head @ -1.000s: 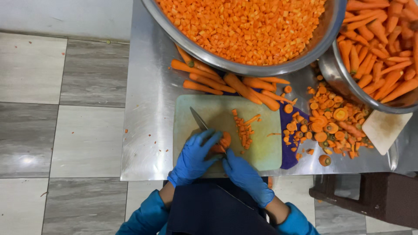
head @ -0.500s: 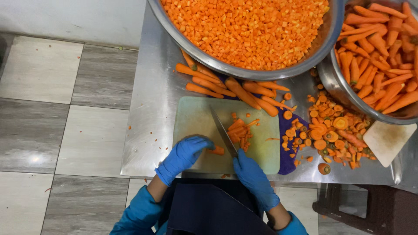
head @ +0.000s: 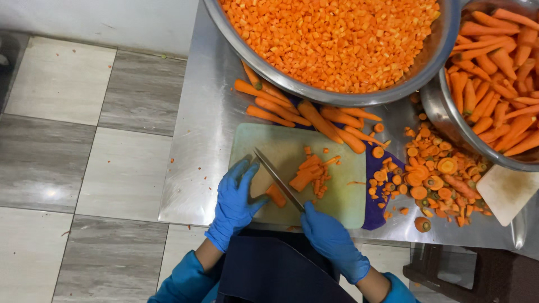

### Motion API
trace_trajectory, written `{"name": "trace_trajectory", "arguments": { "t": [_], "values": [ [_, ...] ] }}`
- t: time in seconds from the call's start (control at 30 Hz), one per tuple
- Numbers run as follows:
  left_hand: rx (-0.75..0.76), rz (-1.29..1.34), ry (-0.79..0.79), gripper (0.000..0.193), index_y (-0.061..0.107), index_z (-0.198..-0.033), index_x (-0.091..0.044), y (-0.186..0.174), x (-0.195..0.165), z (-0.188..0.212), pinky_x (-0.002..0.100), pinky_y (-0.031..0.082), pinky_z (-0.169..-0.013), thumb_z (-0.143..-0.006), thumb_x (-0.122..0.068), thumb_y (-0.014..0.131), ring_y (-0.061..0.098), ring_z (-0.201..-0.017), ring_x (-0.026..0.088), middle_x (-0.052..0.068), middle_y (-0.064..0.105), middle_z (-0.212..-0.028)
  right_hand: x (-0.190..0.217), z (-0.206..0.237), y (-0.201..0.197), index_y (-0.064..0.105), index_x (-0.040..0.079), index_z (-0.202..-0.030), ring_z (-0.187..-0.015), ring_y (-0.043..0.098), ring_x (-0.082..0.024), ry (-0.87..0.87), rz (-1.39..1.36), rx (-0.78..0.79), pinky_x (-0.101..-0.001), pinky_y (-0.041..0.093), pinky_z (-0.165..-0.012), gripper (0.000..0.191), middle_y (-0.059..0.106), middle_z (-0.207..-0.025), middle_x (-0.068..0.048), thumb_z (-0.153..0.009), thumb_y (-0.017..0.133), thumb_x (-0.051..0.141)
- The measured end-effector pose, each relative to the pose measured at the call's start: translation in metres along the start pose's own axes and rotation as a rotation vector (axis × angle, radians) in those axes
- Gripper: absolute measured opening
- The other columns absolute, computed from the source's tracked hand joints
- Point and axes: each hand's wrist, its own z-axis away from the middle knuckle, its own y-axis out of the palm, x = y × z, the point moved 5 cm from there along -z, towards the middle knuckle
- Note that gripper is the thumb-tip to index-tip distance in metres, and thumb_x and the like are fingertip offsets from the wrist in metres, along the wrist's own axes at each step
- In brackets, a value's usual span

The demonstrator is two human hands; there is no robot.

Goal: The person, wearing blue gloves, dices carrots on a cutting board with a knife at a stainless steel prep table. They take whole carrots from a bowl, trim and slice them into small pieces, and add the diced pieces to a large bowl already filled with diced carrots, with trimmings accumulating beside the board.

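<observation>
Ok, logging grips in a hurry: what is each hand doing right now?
Left hand: open, fingers resting on the carrot piece.
Right hand: closed around the knife handle.

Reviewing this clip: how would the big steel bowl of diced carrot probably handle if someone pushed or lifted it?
The big steel bowl is heaped with diced carrot, so it is probably heavy and unlikely to tip. Its edge lies over whole carrots, so a push might roll them and let it slide on the smooth steel table. Lifting likely needs both hands.
</observation>
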Motion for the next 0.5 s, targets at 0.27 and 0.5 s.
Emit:
{"name": "trace_trajectory", "arguments": {
  "t": [0.27, 0.5],
  "values": [
    [0.335, -0.121, 0.158, 0.102, 0.038, -0.159, -0.018, 0.011, 0.000, -0.004, 0.057, 0.026, -0.121, -0.071, -0.038, 0.087, 0.035, -0.150, 0.039, 0.012, 0.040, -0.162, 0.015, 0.013, 0.025, 0.052, -0.004, -0.131, -0.057, 0.063, -0.029, 0.016, 0.074, 0.081, -0.0432, 0.048, -0.050, 0.045, 0.060, -0.066, -0.013, -0.097, 0.063, 0.022],
    [0.143, 0.022, -0.046, 0.111, 0.037, -0.150, -0.007, 0.007, 0.007, -0.009, 0.058, 0.024, -0.115, -0.057, -0.039, 0.088, 0.032, -0.142, 0.044, 0.021, 0.037, -0.151, 0.009, -0.024, 0.060, 0.051, -0.001, -0.133, -0.066, 0.066, -0.034, 0.285, 0.055, 0.343, -0.0464, 0.049, -0.057, 0.039, 0.065, -0.076, -0.018, -0.102, 0.053, 0.021]
  ]
}}
